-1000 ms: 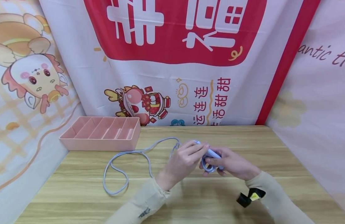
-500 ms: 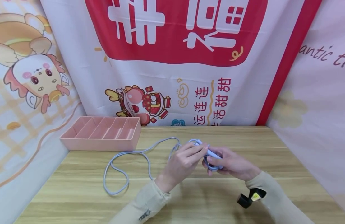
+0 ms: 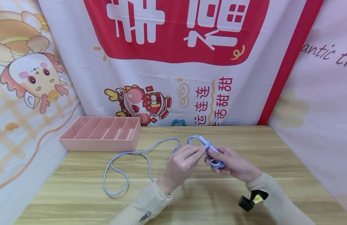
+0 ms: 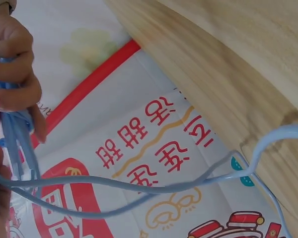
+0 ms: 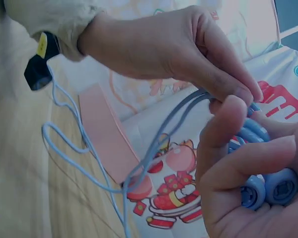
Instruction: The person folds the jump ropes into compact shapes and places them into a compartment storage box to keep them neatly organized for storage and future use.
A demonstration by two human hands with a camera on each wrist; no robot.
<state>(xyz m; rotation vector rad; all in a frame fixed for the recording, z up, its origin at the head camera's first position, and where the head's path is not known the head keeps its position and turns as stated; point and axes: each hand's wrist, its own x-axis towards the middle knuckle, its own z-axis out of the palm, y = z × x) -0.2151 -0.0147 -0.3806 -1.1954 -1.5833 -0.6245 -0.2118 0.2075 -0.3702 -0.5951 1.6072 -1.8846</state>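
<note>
A light blue jump rope shows in all views. My right hand (image 3: 236,164) grips its two handles (image 3: 204,141) side by side; their round ends (image 5: 283,187) show beneath the curled fingers in the right wrist view. Turns of cord (image 5: 253,130) wrap around the handles. With thumb and fingertips, my left hand (image 3: 180,165) pinches the cord right at the handles. From that pinch the doubled cord (image 4: 104,182) runs away in the left wrist view. The rest of the cord (image 3: 139,152) lies in loose loops on the table.
A pink tray (image 3: 100,145) with several compartments stands at the back left of the wooden table (image 3: 246,140). Printed cloth (image 3: 162,72) hangs behind the table and along both sides. A black wrist camera (image 3: 246,203) sticks out from the right sleeve.
The cord has been brought over the handles, where a wrap now shows near their upper end. More of the handles is uncovered as the left fingers shifted slightly; the table loops stayed put.
</note>
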